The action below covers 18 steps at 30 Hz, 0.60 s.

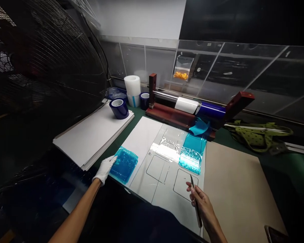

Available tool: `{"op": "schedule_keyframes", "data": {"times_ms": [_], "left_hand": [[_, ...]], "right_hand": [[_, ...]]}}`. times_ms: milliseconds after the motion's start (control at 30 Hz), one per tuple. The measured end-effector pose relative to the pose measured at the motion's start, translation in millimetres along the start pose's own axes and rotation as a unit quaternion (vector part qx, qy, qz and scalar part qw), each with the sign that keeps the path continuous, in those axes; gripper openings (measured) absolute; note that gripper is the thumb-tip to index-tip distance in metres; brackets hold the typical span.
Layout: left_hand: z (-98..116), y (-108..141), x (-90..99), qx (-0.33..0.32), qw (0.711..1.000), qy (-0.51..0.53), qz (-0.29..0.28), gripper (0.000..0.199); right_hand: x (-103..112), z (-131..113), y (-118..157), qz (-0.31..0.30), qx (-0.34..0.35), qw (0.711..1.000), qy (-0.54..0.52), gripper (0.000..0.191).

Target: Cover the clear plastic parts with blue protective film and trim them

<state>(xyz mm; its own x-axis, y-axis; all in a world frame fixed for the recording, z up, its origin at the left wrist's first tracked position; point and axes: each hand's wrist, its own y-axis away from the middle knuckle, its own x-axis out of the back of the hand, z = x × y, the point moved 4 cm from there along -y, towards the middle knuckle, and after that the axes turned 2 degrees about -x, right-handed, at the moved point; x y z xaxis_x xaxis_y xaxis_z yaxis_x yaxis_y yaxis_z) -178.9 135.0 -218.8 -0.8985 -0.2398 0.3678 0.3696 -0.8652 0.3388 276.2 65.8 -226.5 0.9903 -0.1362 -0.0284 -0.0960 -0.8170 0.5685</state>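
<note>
My left hand, in a white glove, grips the left edge of a translucent blue film sheet. Its fingertips show through the film. The sheet lies over the front left of a white board with black outlined squares. In my bare right hand is a slim, dark, knife-like tool, its pointed end up and away from me. That hand hovers over the outlined square at the board's front right. Another blue film piece, shiny and wrinkled under clear film, covers the board's back right.
A dark red roll stand holds a white roll and a blue roll behind the board. Blue tape sits on stacked white sheets at left. Brown board lies right; a large fan stands left.
</note>
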Motion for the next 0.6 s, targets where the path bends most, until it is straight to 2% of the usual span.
{"op": "schedule_keyframes", "data": {"times_ms": [67, 200, 600], "left_hand": [[-14.7, -6.7, 6.6, 0.004, 1.000, -0.014, 0.003, 0.029], [-30.6, -11.8, 2.9, 0.011, 1.000, -0.028, -0.004, 0.029], [-31.4, -13.9, -9.2, 0.022, 0.996, -0.081, -0.031, 0.032]], "right_hand": [[-3.2, 1.0, -1.1, 0.000, -0.003, 1.000, 0.009, 0.053], [-4.8, -1.4, -0.9, -0.004, -0.012, 0.999, 0.043, 0.055], [-9.2, -10.9, 2.8, -0.007, -0.028, 0.996, 0.080, 0.053]]}}
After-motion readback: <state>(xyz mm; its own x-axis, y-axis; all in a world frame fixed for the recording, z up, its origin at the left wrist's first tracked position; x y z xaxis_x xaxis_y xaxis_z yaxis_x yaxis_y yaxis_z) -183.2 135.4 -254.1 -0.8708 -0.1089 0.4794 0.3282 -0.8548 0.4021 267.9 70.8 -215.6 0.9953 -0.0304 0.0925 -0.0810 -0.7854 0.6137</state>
